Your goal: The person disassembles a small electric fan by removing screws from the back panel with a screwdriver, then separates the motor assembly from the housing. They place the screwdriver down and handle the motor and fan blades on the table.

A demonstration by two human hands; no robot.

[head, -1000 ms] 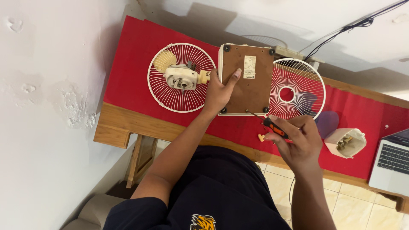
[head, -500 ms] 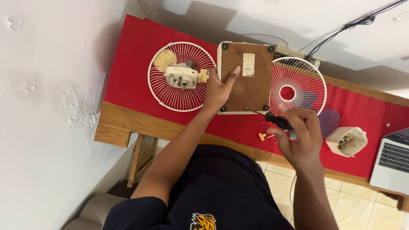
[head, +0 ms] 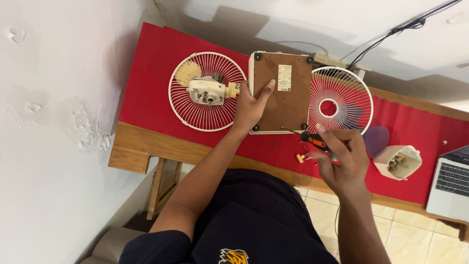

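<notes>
My left hand (head: 251, 105) rests flat on the left side of an upturned fan base (head: 283, 93), a brown panel in a cream frame with black feet at the corners. My right hand (head: 342, 159) grips a screwdriver (head: 305, 138) with an orange and black handle; its metal tip points at the base's lower right corner. A white rear fan guard (head: 207, 93) with the cream motor (head: 207, 91) fixed in it lies left of the base. A white front fan guard (head: 339, 100) lies to the right.
All of it lies on a red cloth (head: 151, 73) over a wooden table (head: 141, 149). A small cream peg (head: 300, 158) and loose screws sit near the front edge. A cream motor cover (head: 398, 161) and a laptop (head: 452, 181) are at the right. Black cables (head: 391, 34) run at the back.
My right hand has brought the screwdriver up from near the table's front edge until its tip is by the base's lower right corner. My left hand has stayed on the base.
</notes>
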